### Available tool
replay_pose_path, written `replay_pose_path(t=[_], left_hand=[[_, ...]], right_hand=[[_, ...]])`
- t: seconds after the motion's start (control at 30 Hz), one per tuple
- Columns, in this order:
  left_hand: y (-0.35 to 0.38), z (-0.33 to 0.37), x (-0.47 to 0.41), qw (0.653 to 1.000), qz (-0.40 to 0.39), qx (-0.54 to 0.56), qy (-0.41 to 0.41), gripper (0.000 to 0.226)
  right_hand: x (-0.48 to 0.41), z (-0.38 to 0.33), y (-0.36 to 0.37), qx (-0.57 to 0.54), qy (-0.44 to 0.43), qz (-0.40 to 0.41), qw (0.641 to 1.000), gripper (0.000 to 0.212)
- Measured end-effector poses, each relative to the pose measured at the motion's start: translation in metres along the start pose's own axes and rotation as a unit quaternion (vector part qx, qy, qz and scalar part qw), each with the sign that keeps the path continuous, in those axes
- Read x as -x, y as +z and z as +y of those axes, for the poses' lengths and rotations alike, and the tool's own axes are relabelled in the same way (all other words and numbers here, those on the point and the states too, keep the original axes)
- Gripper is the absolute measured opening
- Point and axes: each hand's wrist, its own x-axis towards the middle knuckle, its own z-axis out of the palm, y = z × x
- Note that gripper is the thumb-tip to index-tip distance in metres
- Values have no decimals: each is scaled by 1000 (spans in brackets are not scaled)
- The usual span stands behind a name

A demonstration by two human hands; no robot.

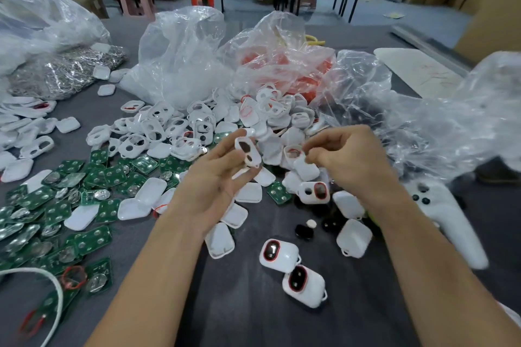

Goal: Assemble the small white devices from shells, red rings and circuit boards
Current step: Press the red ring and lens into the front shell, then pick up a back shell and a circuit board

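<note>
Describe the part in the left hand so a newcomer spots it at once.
Find the central heap of white shells. At its near edge, the left hand holds one front shell at its fingertips. Unlike those lying flat, it is raised, cut-outs facing the camera.

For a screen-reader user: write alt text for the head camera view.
A person's left hand holds a white shell; the right hand curls beside it, its contents unclear. Below, a grey table holds loose shells, green circuit boards and finished devices.
</note>
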Motion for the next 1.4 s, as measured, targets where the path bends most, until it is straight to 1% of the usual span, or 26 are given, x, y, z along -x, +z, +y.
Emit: replay_pose_path(t=[0.07,0.2,0.23,0.27,0.3,0.33,0.4,0.43,0.5,0.53,0.57,0.6,0.63,0.67,0.7,0.77,0.8,0.83,0.87,0.97,1.1,1.17,1.2,1.27,1.33,1.4], left_hand=[[-4,3,0,998,-26,41,-46,41],[-6,5,1,994,-23,64,-85,39],[-5,4,1,994,-20,58,-88,41],[-4,4,2,995,-18,48,-89,43],[-3,3,2,995,-18,38,-90,45],[-2,3,2,995,-18,29,-90,47],[-2,3,2,996,-17,22,-87,48],[-2,3,1,996,-17,22,-86,47],[-3,4,0,996,-16,28,-83,46],[-4,4,-1,996,-13,30,-82,46],[-5,4,-2,996,-10,31,-81,45],[-6,5,-3,996,-8,31,-81,46],[-6,5,-3,996,-6,31,-80,46],[-6,5,-4,996,-6,32,-78,46],[-6,6,-4,997,-5,32,-76,45],[-5,6,-4,997,-3,31,-73,45],[-5,6,-4,997,-2,31,-72,45],[-5,6,-3,997,0,31,-71,44],[-6,6,-3,997,1,31,-70,44],[-9,7,-2,997,-2,32,-68,44],[-12,9,-3,997,0,37,-66,43],[-12,10,-5,997,5,36,-62,43],[-12,10,-6,998,7,36,-60,42],[-13,10,-7,998,7,36,-58,42],[-14,9,-7,998,4,33,-57,42],[-14,8,-7,998,0,27,-60,41]], right_hand=[[2,5,-14,103,3,16,995,22],[-14,8,-35,186,-3,121,975,23],[-23,10,-40,217,7,134,967,26],[-33,12,-45,252,24,127,959,29],[-42,14,-47,300,42,90,949,30],[-49,15,-46,342,59,31,937,32],[-57,19,-40,392,77,-79,913,33],[-59,21,-37,403,80,-104,906,32],[-62,23,-38,407,72,-97,905,33],[-62,21,-40,407,60,-61,910,32],[-61,18,-42,400,38,-1,916,30],[-58,13,-43,370,7,56,927,28],[-53,5,-41,318,-24,76,945,26],[-47,-3,-36,271,-50,44,960,25],[-38,-12,-27,248,-65,-22,966,21],[-21,-20,-1,282,-65,-153,945,10],[-14,-18,12,320,-66,-187,927,10],[-9,-15,23,360,-71,-199,909,13],[-6,-9,30,388,-80,-192,898,17],[-2,4,37,412,-107,-124,897,19],[3,11,26,337,-99,-40,935,27],[7,12,16,289,-105,-11,951,25],[10,12,10,267,-108,-15,957,23],[20,9,2,262,-85,-76,958,20],[31,8,0,319,-59,-152,934,18],[40,9,1,362,-52,-179,913,18]])
